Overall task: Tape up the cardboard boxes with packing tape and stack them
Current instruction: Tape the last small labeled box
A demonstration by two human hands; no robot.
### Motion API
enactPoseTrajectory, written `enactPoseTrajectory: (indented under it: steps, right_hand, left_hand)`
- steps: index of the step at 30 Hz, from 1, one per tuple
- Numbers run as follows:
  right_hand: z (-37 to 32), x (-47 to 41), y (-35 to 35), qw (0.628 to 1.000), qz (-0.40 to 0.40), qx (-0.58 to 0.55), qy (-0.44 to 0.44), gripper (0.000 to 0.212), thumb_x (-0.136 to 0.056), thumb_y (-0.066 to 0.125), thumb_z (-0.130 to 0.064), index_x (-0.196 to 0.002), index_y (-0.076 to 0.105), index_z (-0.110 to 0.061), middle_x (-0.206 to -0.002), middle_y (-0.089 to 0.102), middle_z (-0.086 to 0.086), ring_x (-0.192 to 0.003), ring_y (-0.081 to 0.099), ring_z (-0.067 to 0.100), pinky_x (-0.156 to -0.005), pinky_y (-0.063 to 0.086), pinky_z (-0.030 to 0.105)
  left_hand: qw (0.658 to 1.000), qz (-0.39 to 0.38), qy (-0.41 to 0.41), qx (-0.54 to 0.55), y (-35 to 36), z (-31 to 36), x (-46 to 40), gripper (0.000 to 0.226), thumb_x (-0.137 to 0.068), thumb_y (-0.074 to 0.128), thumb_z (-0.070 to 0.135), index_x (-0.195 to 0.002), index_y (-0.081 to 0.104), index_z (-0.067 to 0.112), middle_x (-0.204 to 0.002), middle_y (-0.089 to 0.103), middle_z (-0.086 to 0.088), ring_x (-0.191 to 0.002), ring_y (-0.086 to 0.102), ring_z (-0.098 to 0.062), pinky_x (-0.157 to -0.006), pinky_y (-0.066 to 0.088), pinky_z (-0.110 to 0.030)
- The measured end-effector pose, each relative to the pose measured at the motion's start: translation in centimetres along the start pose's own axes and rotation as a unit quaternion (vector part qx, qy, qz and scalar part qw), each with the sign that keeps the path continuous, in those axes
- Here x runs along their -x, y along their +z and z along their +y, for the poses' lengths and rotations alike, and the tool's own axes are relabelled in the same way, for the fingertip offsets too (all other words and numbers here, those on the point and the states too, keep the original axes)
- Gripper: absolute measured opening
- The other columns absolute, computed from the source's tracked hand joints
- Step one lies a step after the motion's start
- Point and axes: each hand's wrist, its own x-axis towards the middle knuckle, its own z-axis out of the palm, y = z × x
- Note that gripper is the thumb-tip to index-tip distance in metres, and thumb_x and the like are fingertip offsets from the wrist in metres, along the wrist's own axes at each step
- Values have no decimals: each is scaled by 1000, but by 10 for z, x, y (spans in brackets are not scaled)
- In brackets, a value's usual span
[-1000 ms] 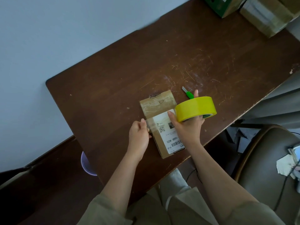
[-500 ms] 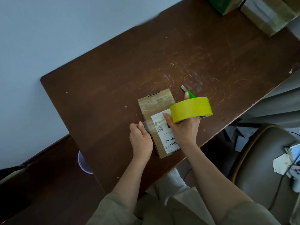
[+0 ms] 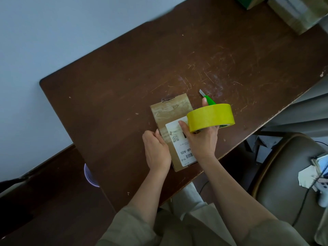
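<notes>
Near the front edge of the dark brown, scratched wooden table (image 3: 124, 86) lies a small flat brown cardboard box (image 3: 170, 112) with a white shipping label (image 3: 179, 139) on its nearer half, one corner reaching almost to that edge. The left hand (image 3: 156, 150) rests against the box's left side, fingers curled over its edge — they seem to pinch a strip of clear tape there, though the view is too soft to be sure. The right hand (image 3: 202, 139) hovers over the label, thumb and fingers wrapped round a wide roll of yellow packing tape (image 3: 211, 117) held above the box's right side. The same hand carries a green-handled utility knife (image 3: 208, 100), its blade tip pointing away over the table. At the far right corner — partly cut off — stand a taped cardboard box (image 3: 298, 13) and a green box (image 3: 248, 2).
</notes>
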Motion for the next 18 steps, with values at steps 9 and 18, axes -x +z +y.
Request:
enactPoseTrajectory:
  steps: [9,18]
  right_hand:
    - [0,3,-1,1000,-10,-7,25,87,-79,76,-49,-145,19,-54,-142,56,9,-123,47,44,-79,51,49]
    - [5,3,1,998,-39,22,42,81,-79,79,-49,-148,46,-24,-123,66,15,-109,55,47,-72,55,51]
  left_hand:
    - [999,3,14,-31,-9,-5,-10,24,-100,55,22,-119,49,9,-112,53,-5,-89,58,-23,-67,40,-33]
    - [993,81,81,23,-8,5,4,35,-105,41,22,-128,61,4,-109,69,-10,-97,65,-22,-80,39,-12]
